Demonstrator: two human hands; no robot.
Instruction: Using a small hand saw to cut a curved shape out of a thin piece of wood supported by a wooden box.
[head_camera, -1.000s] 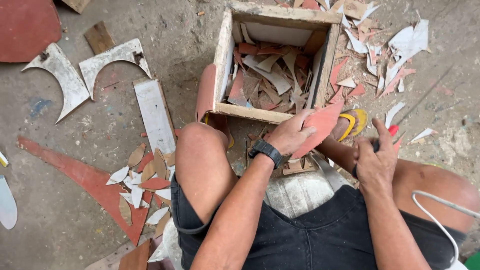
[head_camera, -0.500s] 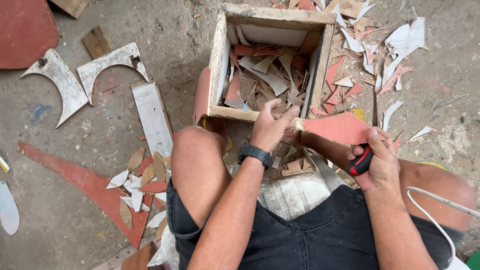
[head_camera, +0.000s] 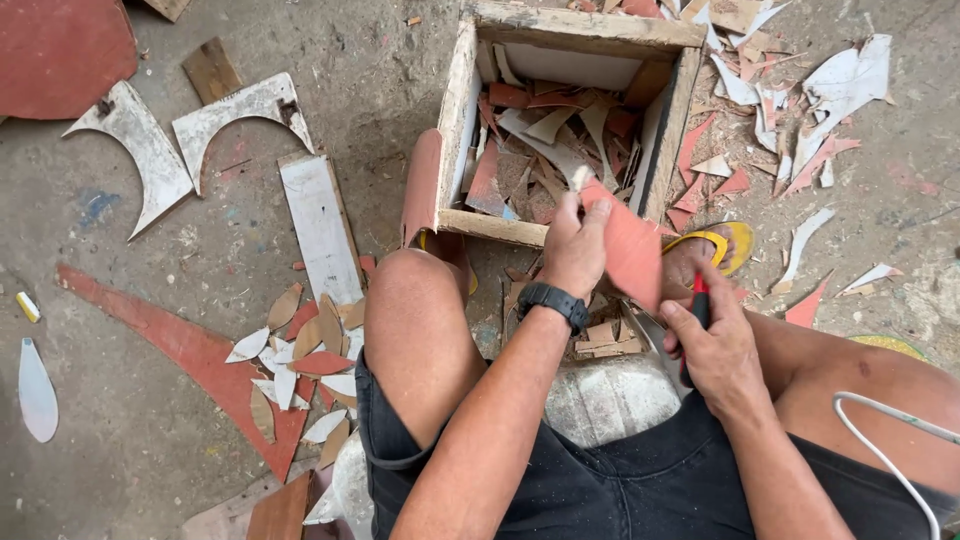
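Gripping a red tile shard (head_camera: 632, 250) mid-frame, the left hand (head_camera: 572, 248) is closed on its top edge while the right hand (head_camera: 712, 345) is wrapped tight around red-handled nippers (head_camera: 698, 300). Judging by those jagged edges over bare knees, one slip could cut skin or fling chips beside the wooden box (head_camera: 455, 120).

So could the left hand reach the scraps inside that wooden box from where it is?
Probably yes. The left hand is right at the near edge of the wooden box, whose top is open. But it is holding a red tile piece, so it is not free.
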